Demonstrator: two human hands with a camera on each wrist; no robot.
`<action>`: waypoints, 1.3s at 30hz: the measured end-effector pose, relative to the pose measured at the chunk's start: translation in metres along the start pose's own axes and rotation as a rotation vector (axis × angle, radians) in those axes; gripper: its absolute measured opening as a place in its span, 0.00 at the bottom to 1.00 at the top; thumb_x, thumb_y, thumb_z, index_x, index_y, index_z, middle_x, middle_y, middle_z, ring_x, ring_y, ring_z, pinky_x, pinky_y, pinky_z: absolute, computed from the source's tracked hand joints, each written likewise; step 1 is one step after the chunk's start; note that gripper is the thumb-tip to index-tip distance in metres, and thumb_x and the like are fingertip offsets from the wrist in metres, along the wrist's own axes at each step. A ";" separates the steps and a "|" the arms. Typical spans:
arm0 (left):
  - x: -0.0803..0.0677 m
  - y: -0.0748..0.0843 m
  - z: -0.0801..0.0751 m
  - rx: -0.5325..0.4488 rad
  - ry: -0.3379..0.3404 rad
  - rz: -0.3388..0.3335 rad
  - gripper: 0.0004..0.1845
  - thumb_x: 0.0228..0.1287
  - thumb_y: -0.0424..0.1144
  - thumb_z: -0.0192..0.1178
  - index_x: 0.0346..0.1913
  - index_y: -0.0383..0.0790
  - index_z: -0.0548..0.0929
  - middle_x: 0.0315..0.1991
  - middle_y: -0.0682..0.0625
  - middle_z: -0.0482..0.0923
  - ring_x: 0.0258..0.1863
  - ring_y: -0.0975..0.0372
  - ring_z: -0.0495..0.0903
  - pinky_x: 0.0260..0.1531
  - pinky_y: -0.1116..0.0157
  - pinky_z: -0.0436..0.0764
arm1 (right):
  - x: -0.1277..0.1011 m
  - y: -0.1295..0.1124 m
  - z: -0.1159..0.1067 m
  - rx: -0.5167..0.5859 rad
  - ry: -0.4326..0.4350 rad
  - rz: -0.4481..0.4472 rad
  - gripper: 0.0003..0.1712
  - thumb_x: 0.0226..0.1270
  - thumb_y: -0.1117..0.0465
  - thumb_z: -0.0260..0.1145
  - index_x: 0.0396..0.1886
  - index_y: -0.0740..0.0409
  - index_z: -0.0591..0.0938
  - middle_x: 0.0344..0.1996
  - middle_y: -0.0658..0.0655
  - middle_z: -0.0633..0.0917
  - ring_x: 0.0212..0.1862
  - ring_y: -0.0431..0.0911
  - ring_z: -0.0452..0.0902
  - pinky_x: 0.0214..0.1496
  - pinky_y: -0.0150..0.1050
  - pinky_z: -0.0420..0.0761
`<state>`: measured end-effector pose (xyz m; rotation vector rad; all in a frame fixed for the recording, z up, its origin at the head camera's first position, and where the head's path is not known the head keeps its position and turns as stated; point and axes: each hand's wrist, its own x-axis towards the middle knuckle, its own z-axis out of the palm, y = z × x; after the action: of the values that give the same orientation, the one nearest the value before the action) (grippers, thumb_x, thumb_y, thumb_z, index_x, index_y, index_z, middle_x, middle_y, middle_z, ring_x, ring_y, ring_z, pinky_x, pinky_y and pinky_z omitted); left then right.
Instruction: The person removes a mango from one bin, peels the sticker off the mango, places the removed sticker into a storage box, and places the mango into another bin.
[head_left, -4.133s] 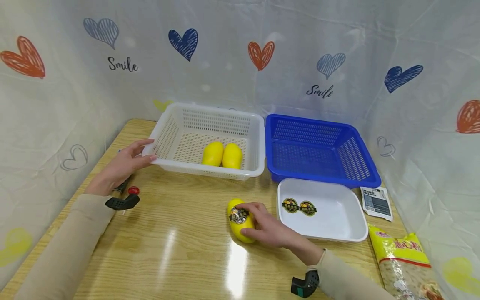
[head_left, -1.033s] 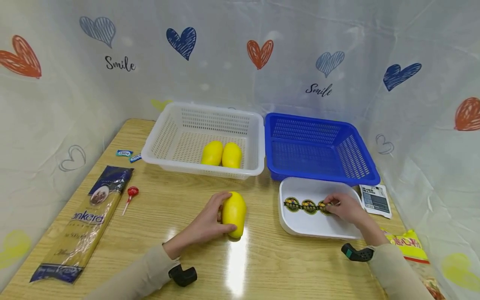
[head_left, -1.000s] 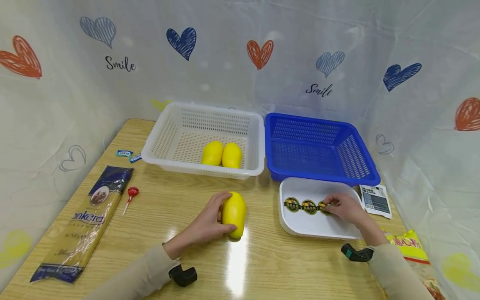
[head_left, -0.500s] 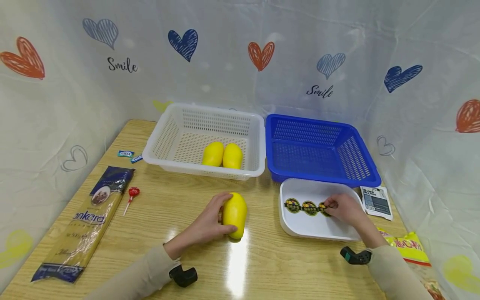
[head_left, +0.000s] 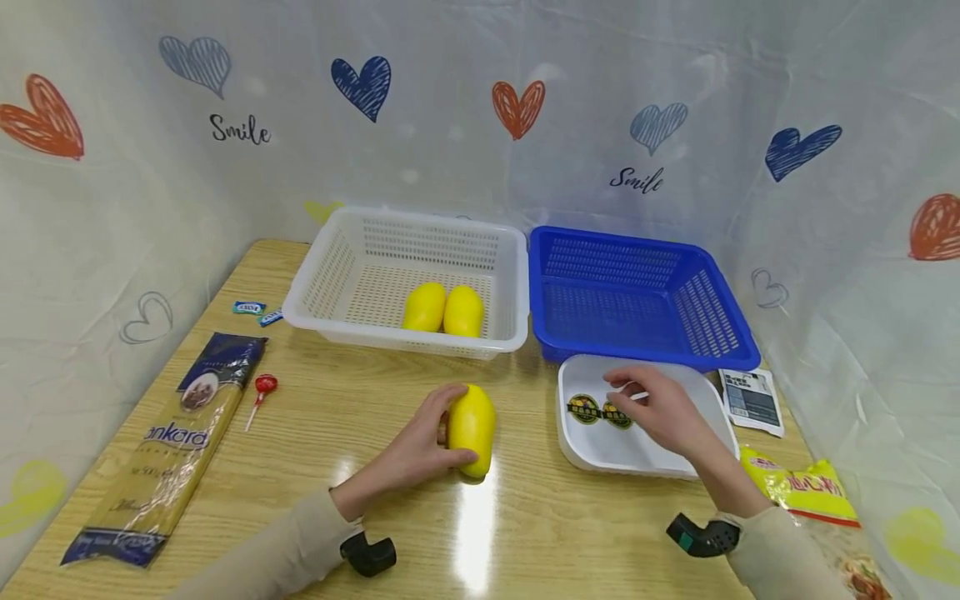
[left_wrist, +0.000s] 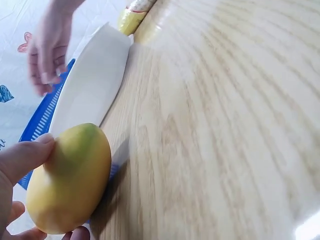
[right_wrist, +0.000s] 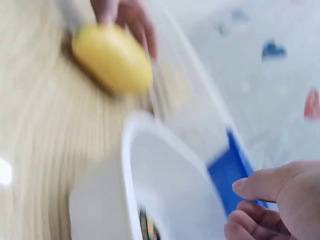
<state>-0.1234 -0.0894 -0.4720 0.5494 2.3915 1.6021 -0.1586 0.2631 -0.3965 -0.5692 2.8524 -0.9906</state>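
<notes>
My left hand [head_left: 420,442] grips a yellow mango [head_left: 472,432] low over the middle of the table, thumb on its near side and fingers at the far end. No sticker shows on the mango's visible faces. Over the white tray [head_left: 697,462] is my right hand [head_left: 663,408], its fingers loosely bent; nothing shows between thumb and fingers in the right wrist view. Two round black-and-gold stickers [head_left: 583,408] show inside the tray, the right one partly covered by that hand. Two more mangoes [head_left: 463,312] lie in the white basket [head_left: 405,337].
Behind the tray stands a blue basket [head_left: 645,360], against the white one. To the right are a flat white packet [head_left: 752,402] and a yellow-topped bag [head_left: 817,492]. Leftward lie a long pasta bag [head_left: 172,450], a red lollipop [head_left: 265,383] and small wrapped sweets [head_left: 249,307].
Earlier my right hand was on the stickered mango and the left on the white basket. The left then took the mango; the right, touching a third sticker in the tray, has since lifted leftward.
</notes>
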 end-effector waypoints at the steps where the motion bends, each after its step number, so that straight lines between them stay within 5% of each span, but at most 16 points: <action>1: 0.000 0.000 0.001 -0.005 -0.002 0.005 0.46 0.54 0.40 0.75 0.72 0.36 0.59 0.73 0.40 0.52 0.60 0.51 0.68 0.48 0.62 0.80 | 0.001 -0.012 0.005 0.026 -0.004 -0.031 0.15 0.69 0.64 0.65 0.52 0.65 0.82 0.45 0.62 0.83 0.42 0.48 0.81 0.40 0.39 0.82; 7: -0.003 0.001 0.008 -0.091 -0.072 0.017 0.44 0.59 0.39 0.71 0.73 0.35 0.59 0.75 0.37 0.46 0.54 0.51 0.75 0.49 0.63 0.80 | 0.002 -0.057 0.043 0.089 -0.154 -0.190 0.16 0.69 0.62 0.65 0.55 0.61 0.81 0.46 0.58 0.81 0.42 0.44 0.81 0.41 0.34 0.82; 12: -0.004 0.004 0.006 -0.163 -0.163 0.041 0.38 0.64 0.33 0.66 0.73 0.32 0.60 0.74 0.35 0.45 0.59 0.46 0.73 0.53 0.61 0.78 | 0.001 -0.070 0.078 0.018 -0.239 -0.208 0.22 0.69 0.58 0.66 0.60 0.60 0.77 0.53 0.58 0.76 0.46 0.48 0.79 0.42 0.37 0.81; 18: -0.006 0.011 -0.018 0.011 -0.229 0.080 0.32 0.67 0.33 0.62 0.71 0.34 0.64 0.72 0.33 0.53 0.63 0.44 0.69 0.56 0.56 0.77 | 0.003 -0.077 0.103 -0.046 -0.196 -0.214 0.27 0.65 0.56 0.69 0.60 0.59 0.73 0.57 0.59 0.71 0.51 0.49 0.75 0.50 0.45 0.79; 21: -0.004 0.019 -0.046 0.121 -0.213 0.129 0.29 0.69 0.36 0.61 0.70 0.36 0.67 0.69 0.35 0.61 0.61 0.44 0.72 0.56 0.54 0.77 | 0.005 -0.080 0.108 -0.027 -0.205 -0.227 0.29 0.64 0.56 0.70 0.61 0.58 0.71 0.58 0.59 0.70 0.51 0.49 0.75 0.50 0.47 0.79; 25: 0.001 0.036 -0.104 0.189 -0.121 0.168 0.24 0.70 0.37 0.60 0.66 0.34 0.71 0.63 0.39 0.72 0.59 0.46 0.74 0.56 0.53 0.76 | 0.005 -0.083 0.112 -0.036 -0.272 -0.234 0.30 0.69 0.55 0.65 0.67 0.51 0.67 0.65 0.61 0.66 0.46 0.47 0.78 0.43 0.43 0.82; 30: 0.010 0.050 -0.189 0.318 0.023 0.071 0.29 0.69 0.40 0.62 0.69 0.36 0.68 0.70 0.39 0.63 0.68 0.46 0.63 0.64 0.46 0.65 | 0.004 -0.084 0.114 -0.063 -0.368 -0.206 0.28 0.76 0.53 0.56 0.72 0.35 0.65 0.75 0.61 0.54 0.25 0.38 0.73 0.23 0.32 0.75; 35: 0.021 0.022 -0.254 0.364 0.038 -0.122 0.38 0.67 0.44 0.64 0.75 0.40 0.59 0.78 0.39 0.41 0.75 0.42 0.43 0.66 0.37 0.52 | 0.006 -0.082 0.115 -0.050 -0.378 -0.213 0.27 0.77 0.54 0.55 0.72 0.35 0.66 0.75 0.62 0.53 0.25 0.36 0.71 0.24 0.31 0.74; 39: 0.019 -0.009 -0.276 0.272 0.023 -0.237 0.41 0.69 0.49 0.61 0.77 0.44 0.53 0.78 0.40 0.38 0.75 0.41 0.41 0.65 0.36 0.51 | 0.008 -0.081 0.114 -0.031 -0.386 -0.224 0.27 0.77 0.54 0.54 0.72 0.36 0.66 0.74 0.63 0.53 0.26 0.37 0.72 0.26 0.31 0.75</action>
<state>-0.2460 -0.3174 -0.3731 0.2783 2.5959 1.2033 -0.1192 0.1346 -0.4369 -0.9805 2.5044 -0.7612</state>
